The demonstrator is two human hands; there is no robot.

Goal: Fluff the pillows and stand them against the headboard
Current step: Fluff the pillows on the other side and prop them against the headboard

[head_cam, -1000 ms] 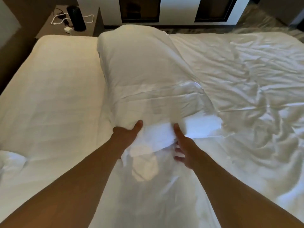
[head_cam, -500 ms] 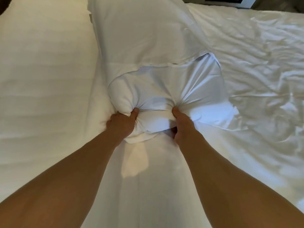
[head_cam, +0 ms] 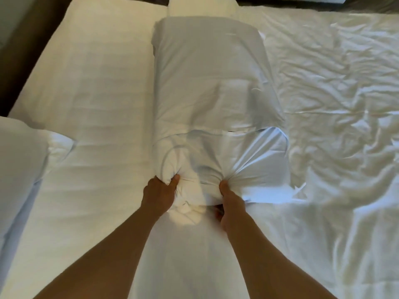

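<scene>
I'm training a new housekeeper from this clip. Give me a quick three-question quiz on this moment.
1. True or false: both hands grip the near end of the pillow.
2. Which side of the bed has the wrinkled sheet: A the person's left, B the person's right?
3. Fill in: a second pillow shows at the ___ edge of the view.

Key: 1 true: left hand and right hand bunch the fabric. 2 B. 3 left.
</scene>
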